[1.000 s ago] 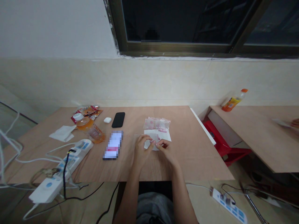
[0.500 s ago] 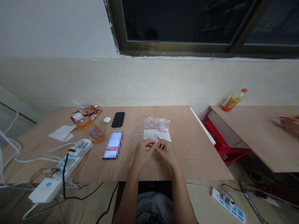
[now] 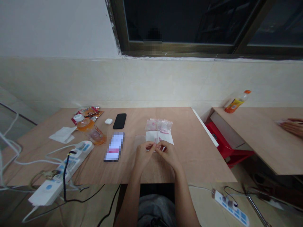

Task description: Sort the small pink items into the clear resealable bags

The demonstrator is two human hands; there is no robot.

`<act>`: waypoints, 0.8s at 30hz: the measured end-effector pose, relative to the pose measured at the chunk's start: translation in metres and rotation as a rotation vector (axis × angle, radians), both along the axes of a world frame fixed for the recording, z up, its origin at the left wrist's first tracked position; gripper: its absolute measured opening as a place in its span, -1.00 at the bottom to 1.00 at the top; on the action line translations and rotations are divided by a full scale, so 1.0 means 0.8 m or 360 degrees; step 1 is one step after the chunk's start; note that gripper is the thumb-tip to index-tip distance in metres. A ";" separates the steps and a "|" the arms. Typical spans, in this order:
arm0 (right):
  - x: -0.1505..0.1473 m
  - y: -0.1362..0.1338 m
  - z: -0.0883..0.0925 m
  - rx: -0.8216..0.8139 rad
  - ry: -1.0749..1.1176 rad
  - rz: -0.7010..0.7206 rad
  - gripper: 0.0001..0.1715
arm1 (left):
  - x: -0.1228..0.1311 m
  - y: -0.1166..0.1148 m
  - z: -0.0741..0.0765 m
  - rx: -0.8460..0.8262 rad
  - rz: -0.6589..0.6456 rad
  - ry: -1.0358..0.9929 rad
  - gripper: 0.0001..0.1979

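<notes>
Pinched item between left hand [image 3: 144, 154] and right hand [image 3: 167, 154]: mostly hidden by fingertips, too small to tell. White sheet [image 3: 161, 136]: lower part covered by hands. Clear plastic bags [image 3: 158, 125]: contents too blurred to tell. Pixelated packet [image 3: 114, 147]: kind and print unreadable. Co-worker's hand [image 3: 292, 127]: cut off by right edge. Snack wrappers [image 3: 88, 114]: partly hidden behind plastic bottle [image 3: 89, 130].

The table [image 3: 194, 167] has a smooth, matt, pale wood veneer. The clear plastic bags [image 3: 158, 125] lie crinkled and glossy on a matt white paper sheet [image 3: 163, 137], while the phone [image 3: 119, 121] is glossy black and the power strip [image 3: 81, 150] smooth white plastic.
</notes>
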State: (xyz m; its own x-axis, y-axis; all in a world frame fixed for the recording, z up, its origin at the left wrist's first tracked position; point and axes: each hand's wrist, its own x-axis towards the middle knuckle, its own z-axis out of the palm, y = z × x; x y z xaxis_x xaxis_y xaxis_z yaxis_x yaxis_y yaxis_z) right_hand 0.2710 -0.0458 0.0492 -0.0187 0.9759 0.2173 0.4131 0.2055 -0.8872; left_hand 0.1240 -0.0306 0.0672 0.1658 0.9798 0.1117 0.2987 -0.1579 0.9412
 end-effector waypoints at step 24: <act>0.005 -0.005 0.007 -0.0061 0.0153 0.0080 -0.76 | -0.002 0.004 -0.006 -0.0204 -0.0162 -0.0578 -0.77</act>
